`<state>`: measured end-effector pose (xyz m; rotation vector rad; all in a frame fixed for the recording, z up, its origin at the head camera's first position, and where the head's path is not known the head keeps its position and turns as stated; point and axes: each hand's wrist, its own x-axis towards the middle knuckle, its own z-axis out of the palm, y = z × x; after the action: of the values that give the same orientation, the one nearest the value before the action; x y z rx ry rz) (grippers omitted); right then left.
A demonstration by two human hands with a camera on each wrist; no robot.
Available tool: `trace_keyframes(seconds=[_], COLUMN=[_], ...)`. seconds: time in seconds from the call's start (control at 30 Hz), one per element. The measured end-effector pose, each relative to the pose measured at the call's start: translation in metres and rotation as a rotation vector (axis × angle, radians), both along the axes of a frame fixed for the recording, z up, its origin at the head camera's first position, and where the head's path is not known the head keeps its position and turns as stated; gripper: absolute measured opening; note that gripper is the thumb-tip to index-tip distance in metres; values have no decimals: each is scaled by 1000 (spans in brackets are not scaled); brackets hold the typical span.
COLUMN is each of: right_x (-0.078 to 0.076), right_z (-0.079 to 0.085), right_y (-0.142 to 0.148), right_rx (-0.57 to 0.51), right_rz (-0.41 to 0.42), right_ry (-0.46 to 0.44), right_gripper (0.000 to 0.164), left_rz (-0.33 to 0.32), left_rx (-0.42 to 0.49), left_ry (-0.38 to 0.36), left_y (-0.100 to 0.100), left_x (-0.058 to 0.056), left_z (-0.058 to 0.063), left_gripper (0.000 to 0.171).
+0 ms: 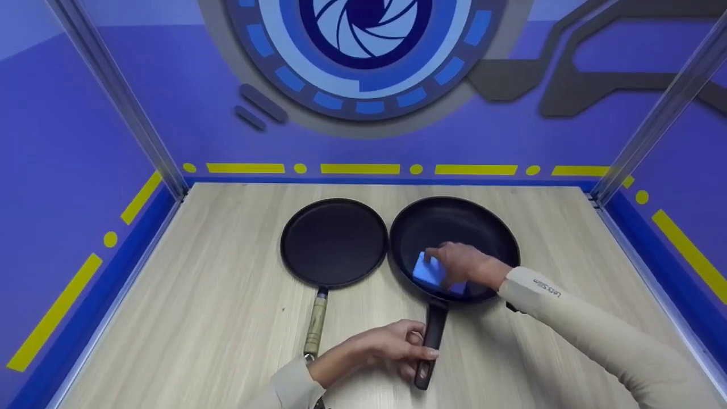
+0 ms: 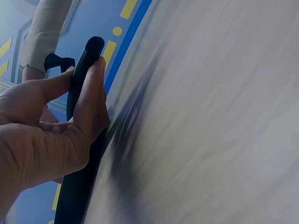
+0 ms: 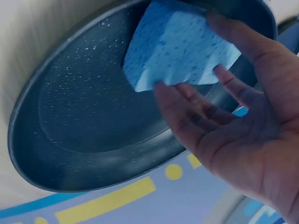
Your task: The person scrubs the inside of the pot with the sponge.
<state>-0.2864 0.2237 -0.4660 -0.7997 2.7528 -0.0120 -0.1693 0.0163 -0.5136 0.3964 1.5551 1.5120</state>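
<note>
My left hand (image 1: 395, 346) grips the black handle (image 1: 434, 326) of a deep frying pan (image 1: 454, 218), thumb on one side and fingers on the other. In the left wrist view the handle (image 2: 77, 186) passes between thumb and fingers. Inside the pan, my right hand (image 1: 460, 264) pinches a blue sponge (image 1: 429, 271) near the wall on the handle side. The right wrist view shows the sponge (image 3: 182, 46) between thumb and fingertips, with small droplets scattered over the dark pan bottom (image 3: 93, 107).
A flat black crepe pan (image 1: 334, 241) lies just left of the frying pan, its rim close against it. Its patterned handle (image 1: 316, 326) points toward me, beside my left wrist. The wooden table (image 1: 227, 272) is bordered by blue panels (image 1: 369, 153) at the back and sides.
</note>
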Motion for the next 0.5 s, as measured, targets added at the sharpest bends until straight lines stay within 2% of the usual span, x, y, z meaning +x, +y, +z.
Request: trace_keyframes(seconds=[0.1,0.23,0.33,0.4,0.47,0.5], right_x=[-15,-42,-60,-66,-65,-61], right_z=[-6,-14,-19,-21,-21,-21], right_y=[3,4,-1,-5,-11,-14], right_rx=[-38,-76,-85,-78,-51,-36], right_rz=[-63,-184,-295,-343,-337,-309], right_ry=[8,61,86,99,107,115], right_gripper=[54,38,41,46,51,52], left_rz=[-11,-20,-10,-12,-14,-15], left_rx=[-5,-8,-15,-24,-33,-38], left_ry=[-12,-54,-62,-57,-58,-65], left_y=[2,3,2,1,0,0], left_x=[2,3,2,1,-1,-1], left_z=[0,1,1,2,3,4], left_gripper=[20,20,20,19,18,18])
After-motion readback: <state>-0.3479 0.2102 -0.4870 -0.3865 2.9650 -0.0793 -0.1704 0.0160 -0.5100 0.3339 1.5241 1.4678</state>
